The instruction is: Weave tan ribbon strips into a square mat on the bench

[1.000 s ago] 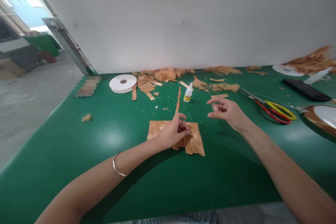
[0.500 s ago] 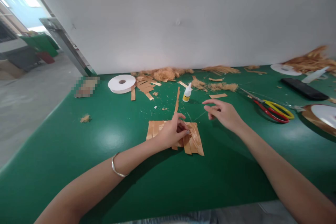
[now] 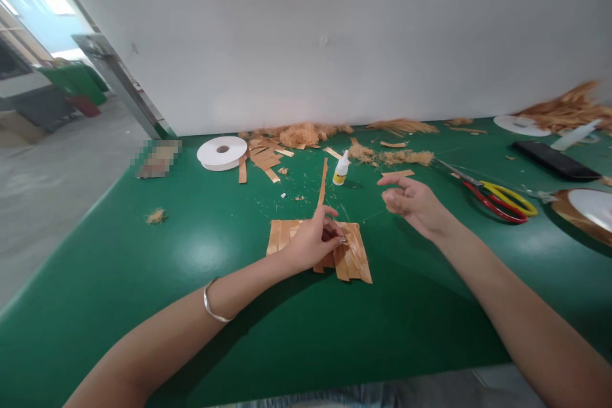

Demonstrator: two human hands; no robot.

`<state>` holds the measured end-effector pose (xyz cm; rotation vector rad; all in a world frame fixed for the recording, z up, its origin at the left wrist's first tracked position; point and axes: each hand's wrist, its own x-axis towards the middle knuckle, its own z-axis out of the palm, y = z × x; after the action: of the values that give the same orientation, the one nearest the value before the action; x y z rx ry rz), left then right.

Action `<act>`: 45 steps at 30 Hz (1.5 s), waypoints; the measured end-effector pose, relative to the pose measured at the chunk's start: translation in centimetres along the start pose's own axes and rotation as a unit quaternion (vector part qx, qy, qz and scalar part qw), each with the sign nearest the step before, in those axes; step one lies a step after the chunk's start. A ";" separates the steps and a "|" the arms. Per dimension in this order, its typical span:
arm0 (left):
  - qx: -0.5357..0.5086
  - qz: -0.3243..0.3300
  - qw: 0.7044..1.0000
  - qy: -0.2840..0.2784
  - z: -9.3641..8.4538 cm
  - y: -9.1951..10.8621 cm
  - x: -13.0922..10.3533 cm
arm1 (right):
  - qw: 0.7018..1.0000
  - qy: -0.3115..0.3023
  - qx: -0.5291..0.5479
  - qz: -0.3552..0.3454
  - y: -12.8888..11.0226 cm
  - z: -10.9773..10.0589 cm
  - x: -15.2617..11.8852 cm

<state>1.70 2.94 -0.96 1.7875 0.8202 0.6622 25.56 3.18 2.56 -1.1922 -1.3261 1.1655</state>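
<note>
1. The left hand (image 3: 315,242) rests on a flat panel of tan strips (image 3: 356,266), which lies on the green counter (image 3: 229,357) in front of the person. The strips run side by side, and their near ends are uneven.
2. The left fingers are bent, with the thumb toward the panel's right part; whether they pinch anything cannot be told. A silver bracelet (image 3: 208,303) circles that forearm.
3. A narrow tan strip (image 3: 323,182) stretches away from the person, its near end meeting the left hand.
4. The right hand (image 3: 414,205) is raised to the right of the panel, apart from it. The index finger reaches out and the others curl near the thumb. A faint line shows between this hand and the panel; whether the fingers grip it cannot be told.
5. A small white bottle with a yellow label (image 3: 340,170) stands upright between the strip and the right hand, beyond the panel.
6. Scissors with red and yellow handles (image 3: 500,201) lie to the right of the right hand.
7. Farther back are a white roll (image 3: 222,154), loose tan pieces (image 3: 262,158) and a fuzzy fiber heap (image 3: 303,134) near the wall (image 3: 325,70).
</note>
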 end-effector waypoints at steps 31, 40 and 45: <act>0.018 0.026 0.999 0.011 -0.1 0.7 -0.3 | 0.992 -0.037 -0.078 0.087 -0.4 1.7 -0.4; 0.085 0.057 0.989 0.105 -2.3 2.9 -0.7 | 0.994 -0.039 -0.084 0.060 -0.7 2.5 -1.0; -0.153 -0.047 0.979 0.125 -3.0 3.8 1.0 | 0.994 -0.016 -0.105 0.014 -0.4 2.5 -0.9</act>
<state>0.89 4.50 3.70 1.3980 0.9106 0.9102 23.06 2.17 2.73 -1.3507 -1.4902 1.0885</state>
